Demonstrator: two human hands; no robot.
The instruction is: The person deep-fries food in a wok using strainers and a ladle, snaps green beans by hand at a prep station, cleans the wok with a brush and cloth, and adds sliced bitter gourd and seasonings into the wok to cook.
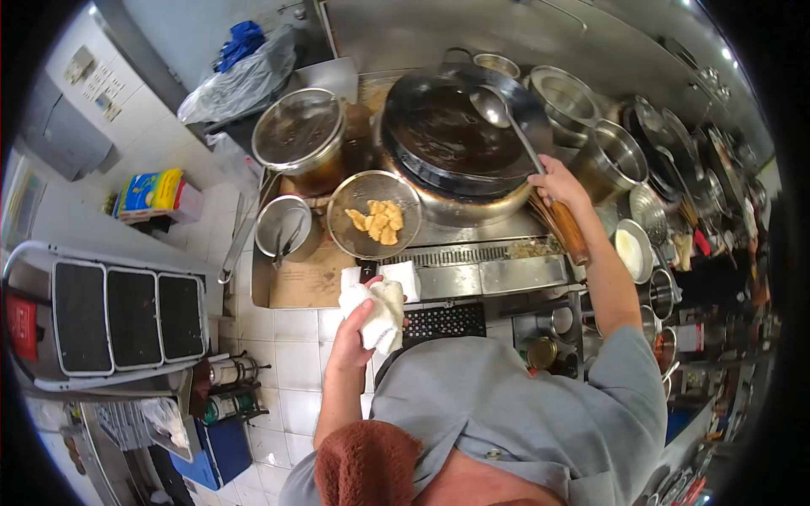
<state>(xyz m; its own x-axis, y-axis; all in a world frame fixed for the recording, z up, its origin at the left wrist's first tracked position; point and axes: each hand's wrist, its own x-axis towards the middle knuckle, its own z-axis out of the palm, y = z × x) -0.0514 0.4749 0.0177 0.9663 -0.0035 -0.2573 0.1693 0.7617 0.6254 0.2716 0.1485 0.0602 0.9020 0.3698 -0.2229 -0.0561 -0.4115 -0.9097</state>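
Observation:
My left hand [351, 334] is closed round a folded white cloth [380, 316], just below a round wire strainer [344, 240]. Several golden fried pieces [381, 221] lie in the strainer's mesh. The strainer's grip end runs toward the cloth; whether the cloth wraps it cannot be seen. My right hand [560, 182] grips a long ladle [525, 145] by its shaft, with the wooden handle end sticking out below the hand. The metal bowl of the ladle is over a large black wok [405, 94] holding dark oil.
Left of the wok stand a mesh-topped pot [263, 156] and a small steel pot [268, 221] with utensils. Steel pots [623, 173] and a bowl of white contents [629, 249] are at the right. A bamboo brush [548, 221] lies beside my right forearm. A rack [114, 373] stands left.

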